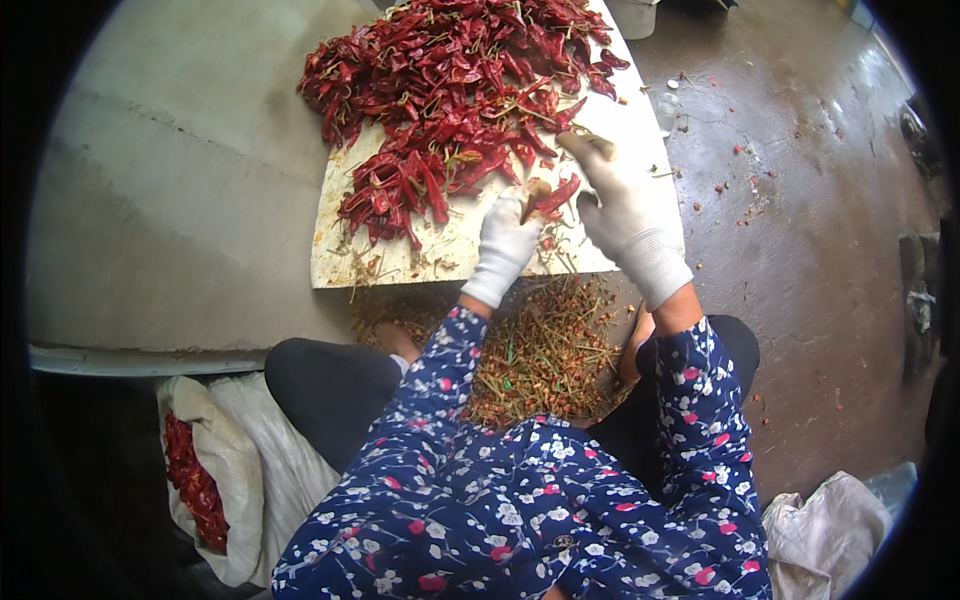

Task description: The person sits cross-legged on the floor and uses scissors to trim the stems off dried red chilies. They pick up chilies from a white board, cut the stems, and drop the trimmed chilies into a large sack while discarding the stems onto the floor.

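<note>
My left hand, in a white work glove with brownish fingertips, grips a dried red chili pepper that points up and to the right. My right hand, gloved alike, hovers at the right of it with thumb and fingers apart. Its fingertips are beside the lower right edge of a large heap of dried red chili peppers; whether they touch one cannot be told. A smaller cluster of chili peppers lies at the left front of the pale board that bears them all.
Broken stems are piled on the floor between my feet. At the left stands a pale raised slab. An open woven sack of chili peppers sits at lower left, a crumpled sack at lower right, and a white bucket beyond the board.
</note>
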Tool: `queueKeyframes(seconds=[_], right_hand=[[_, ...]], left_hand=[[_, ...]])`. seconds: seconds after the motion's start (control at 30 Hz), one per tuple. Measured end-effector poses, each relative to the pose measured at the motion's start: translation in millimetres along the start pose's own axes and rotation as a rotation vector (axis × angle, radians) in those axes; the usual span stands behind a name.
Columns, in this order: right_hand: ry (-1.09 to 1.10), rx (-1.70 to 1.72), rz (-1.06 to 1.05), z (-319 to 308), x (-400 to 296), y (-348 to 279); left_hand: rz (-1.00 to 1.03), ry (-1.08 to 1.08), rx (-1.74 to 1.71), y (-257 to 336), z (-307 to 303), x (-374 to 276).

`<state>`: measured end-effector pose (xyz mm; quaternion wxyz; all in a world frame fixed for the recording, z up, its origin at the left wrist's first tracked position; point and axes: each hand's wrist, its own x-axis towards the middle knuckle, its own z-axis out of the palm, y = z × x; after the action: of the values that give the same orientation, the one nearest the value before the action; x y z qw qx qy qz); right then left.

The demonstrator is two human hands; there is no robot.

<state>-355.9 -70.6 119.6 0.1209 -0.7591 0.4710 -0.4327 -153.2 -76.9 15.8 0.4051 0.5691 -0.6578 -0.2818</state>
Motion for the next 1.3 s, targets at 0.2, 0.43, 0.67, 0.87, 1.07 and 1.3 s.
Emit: queueKeyframes(seconds=[0.2,0.43,0.67,0.87,1.07,1.3], right_hand=[[-0.274,-0.181,0.087,15.1,-9.7,-2.8],[0.01,0.141,0.331,-3.6,-3.2,14.3],[-0.088,0.115,0.484,-13.6,9.7,-17.3],[-0.003,0.421,0.548,2.6,5.6,-13.9],[-0.07,0.523,0.417,22.3,1.4,9.2],[-0.298,0.512,0.484,10.0,11.4,-45.1]], left_hand=[[-0.25,-0.004,-0.79,58.6,-25.1,-13.0],[-0.135,-0.26,0.718,5.4,16.0,27.9],[-0.006,-0.517,0.967,10.0,40.5,-32.2],[-0.227,-0.406,0.333,-1.7,-37.1,-112.2],[-0.398,0.194,1.029,-34.3,-91.9,-8.7],[-0.286,0.284,0.923,-56.8,-92.9,-3.0]])
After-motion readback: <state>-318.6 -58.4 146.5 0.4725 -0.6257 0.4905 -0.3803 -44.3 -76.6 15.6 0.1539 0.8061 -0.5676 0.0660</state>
